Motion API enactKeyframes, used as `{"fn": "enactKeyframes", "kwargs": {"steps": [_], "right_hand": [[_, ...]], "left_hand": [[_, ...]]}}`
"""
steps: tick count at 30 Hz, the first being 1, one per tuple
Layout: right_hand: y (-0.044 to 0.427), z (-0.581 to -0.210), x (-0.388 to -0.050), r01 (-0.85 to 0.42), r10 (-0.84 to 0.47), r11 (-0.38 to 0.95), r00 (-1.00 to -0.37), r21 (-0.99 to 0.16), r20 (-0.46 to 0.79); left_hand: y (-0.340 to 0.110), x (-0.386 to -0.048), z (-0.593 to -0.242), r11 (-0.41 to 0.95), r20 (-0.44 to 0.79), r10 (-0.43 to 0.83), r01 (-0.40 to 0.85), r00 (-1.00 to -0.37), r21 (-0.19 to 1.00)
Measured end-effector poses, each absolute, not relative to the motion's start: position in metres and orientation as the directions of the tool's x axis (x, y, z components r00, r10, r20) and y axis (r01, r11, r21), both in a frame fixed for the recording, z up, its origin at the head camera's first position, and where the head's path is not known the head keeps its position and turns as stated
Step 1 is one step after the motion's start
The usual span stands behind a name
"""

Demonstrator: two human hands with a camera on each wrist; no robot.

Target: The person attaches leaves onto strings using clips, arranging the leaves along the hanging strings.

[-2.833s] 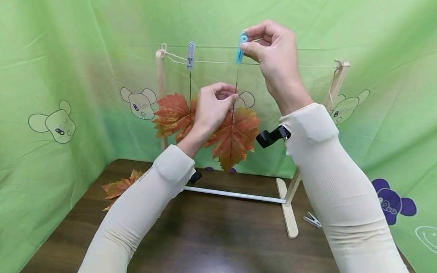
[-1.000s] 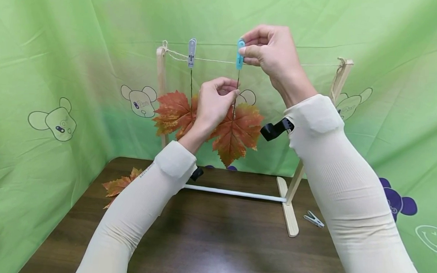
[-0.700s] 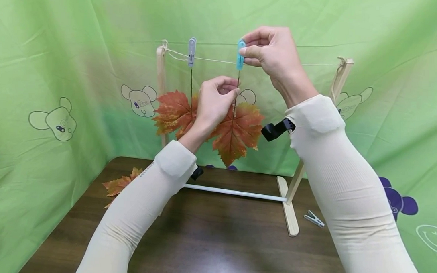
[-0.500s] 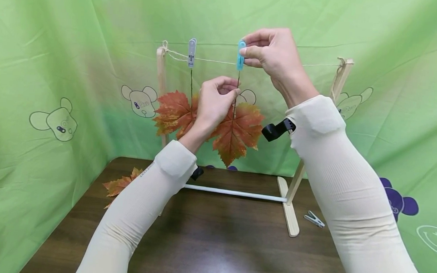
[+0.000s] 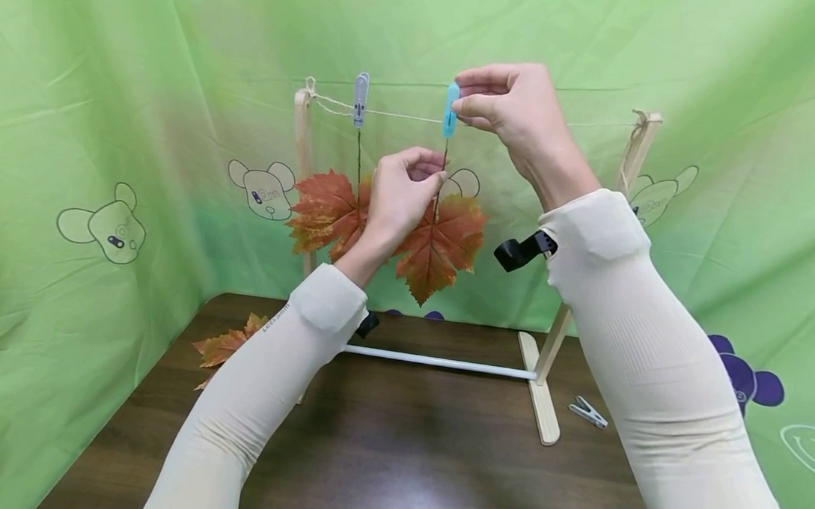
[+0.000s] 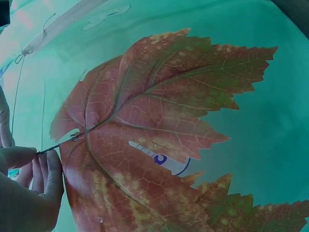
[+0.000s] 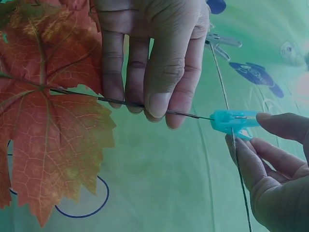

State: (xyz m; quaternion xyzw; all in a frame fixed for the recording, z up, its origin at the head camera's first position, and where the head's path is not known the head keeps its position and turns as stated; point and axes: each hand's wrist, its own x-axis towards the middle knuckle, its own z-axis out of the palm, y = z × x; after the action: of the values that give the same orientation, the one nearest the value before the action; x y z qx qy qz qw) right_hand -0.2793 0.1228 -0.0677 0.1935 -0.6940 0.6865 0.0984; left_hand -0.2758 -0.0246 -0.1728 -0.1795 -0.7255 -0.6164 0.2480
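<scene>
My left hand (image 5: 401, 198) pinches the dark stem of an orange-red maple leaf (image 5: 441, 244) between thumb and fingertips. Above it, my right hand (image 5: 523, 120) grips a turquoise clothespin (image 5: 450, 110) by its upper end. In the right wrist view the turquoise clothespin (image 7: 234, 121) sits on the string (image 7: 241, 186), and the stem's tip (image 7: 205, 118) meets its jaw end. To the left, a grey clothespin (image 5: 361, 101) on the string holds another maple leaf (image 5: 326, 213), partly hidden behind my left hand.
The string runs between the left wooden post (image 5: 303, 142) and the right post (image 5: 636, 158). A white rod (image 5: 437, 362) joins their bases. Another maple leaf (image 5: 222, 347) lies on the table (image 5: 401, 449), partly behind my left sleeve. A light clothespin (image 5: 588, 412) lies at the right.
Since the earliest frame, the turquoise clothespin has come down slightly, so its lower end now reaches below the string. My right hand has lowered with it. My left hand keeps its pinch on the stem.
</scene>
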Motion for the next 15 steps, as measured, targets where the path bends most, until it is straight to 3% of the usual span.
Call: {"fn": "enactKeyframes", "kwargs": {"steps": [15], "right_hand": [[0.143, -0.078, -0.259, -0.517, -0.110, -0.076, -0.845, -0.852, 0.523]], "left_hand": [[-0.027, -0.274, -0.177, 0.187, 0.581, -0.040, 0.565, -0.813, 0.804]]}}
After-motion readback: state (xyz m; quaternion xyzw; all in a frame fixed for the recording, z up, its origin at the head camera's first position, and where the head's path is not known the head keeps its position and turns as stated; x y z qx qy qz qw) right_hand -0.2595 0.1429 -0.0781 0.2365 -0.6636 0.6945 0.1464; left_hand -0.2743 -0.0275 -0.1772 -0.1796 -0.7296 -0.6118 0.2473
